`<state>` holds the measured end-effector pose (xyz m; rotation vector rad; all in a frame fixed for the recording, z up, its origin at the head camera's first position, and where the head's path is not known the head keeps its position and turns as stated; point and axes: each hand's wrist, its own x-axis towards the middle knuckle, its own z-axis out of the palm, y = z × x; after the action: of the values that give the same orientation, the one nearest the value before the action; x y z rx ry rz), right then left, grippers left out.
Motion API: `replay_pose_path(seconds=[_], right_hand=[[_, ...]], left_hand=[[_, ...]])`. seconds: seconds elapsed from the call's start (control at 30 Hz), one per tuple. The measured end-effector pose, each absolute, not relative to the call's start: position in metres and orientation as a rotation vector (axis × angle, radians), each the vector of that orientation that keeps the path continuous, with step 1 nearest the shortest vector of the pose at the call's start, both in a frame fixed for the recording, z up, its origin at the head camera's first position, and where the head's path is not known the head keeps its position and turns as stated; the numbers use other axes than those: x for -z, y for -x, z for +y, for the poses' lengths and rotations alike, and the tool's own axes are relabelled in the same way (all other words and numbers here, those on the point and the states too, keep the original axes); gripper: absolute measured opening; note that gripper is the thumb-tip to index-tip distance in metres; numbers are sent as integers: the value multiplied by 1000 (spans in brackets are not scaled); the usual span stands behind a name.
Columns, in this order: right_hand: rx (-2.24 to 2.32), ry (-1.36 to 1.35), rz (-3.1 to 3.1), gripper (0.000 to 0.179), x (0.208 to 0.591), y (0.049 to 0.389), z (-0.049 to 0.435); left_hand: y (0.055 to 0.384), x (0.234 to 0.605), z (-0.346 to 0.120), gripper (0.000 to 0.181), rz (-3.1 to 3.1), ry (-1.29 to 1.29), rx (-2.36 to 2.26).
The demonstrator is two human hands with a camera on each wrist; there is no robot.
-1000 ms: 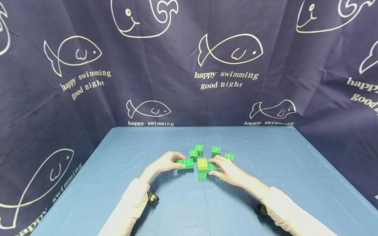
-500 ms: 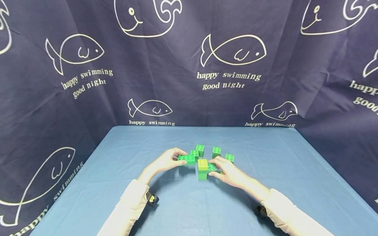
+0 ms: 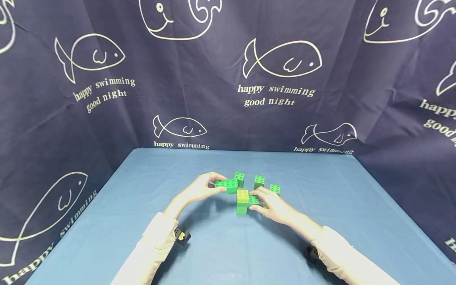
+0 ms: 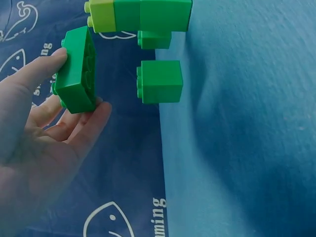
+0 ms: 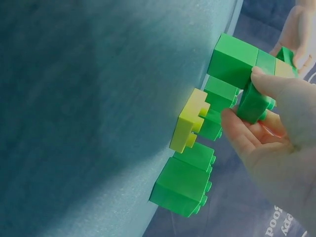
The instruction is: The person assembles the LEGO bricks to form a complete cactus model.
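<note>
My left hand [image 3: 204,187] grips a long green toy brick [image 4: 76,71] with thumb and fingers, raised off the table left of a small stack. In that stack, a green block [image 3: 241,209] stands at the bottom. On it lies a long green brick [image 5: 253,102] that juts out to the right, and a yellow brick [image 3: 242,195] sits on top at the left end. My right hand [image 3: 276,206] pinches the jutting end between thumb and fingers. In the right wrist view the left hand [image 5: 297,32] and its brick show just beyond the stack.
Behind the stack stand several green blocks, including one at the back left [image 3: 239,178], one at the back middle [image 3: 259,181] and one farther right [image 3: 275,189]. A yellow brick [image 5: 189,121] lies on the blue-covered table [image 3: 221,253] beside the right hand, mostly hidden in the head view.
My left hand has carried its long green brick away from me and a little right; it now covers a green block behind it. The right hand keeps its hold on the stack.
</note>
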<state>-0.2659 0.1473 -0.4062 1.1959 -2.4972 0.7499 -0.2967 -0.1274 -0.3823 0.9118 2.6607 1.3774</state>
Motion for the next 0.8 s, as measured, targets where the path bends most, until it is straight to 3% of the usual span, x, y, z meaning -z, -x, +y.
replay_pose_path(seconds=[0.37,0.6,0.8], right_hand=[[-744,-1220,-2512,38,403,270,147],[-774,-1168,-2555,39,401,268,146],[-816,-1124,-2555,38,404,267,147]], left_hand=[[293,374,-120,34,2703,-922,-1376],[265,341,-112,33,2673,-923,-1367],[280,361,-109,33,2668,-932,-1364]])
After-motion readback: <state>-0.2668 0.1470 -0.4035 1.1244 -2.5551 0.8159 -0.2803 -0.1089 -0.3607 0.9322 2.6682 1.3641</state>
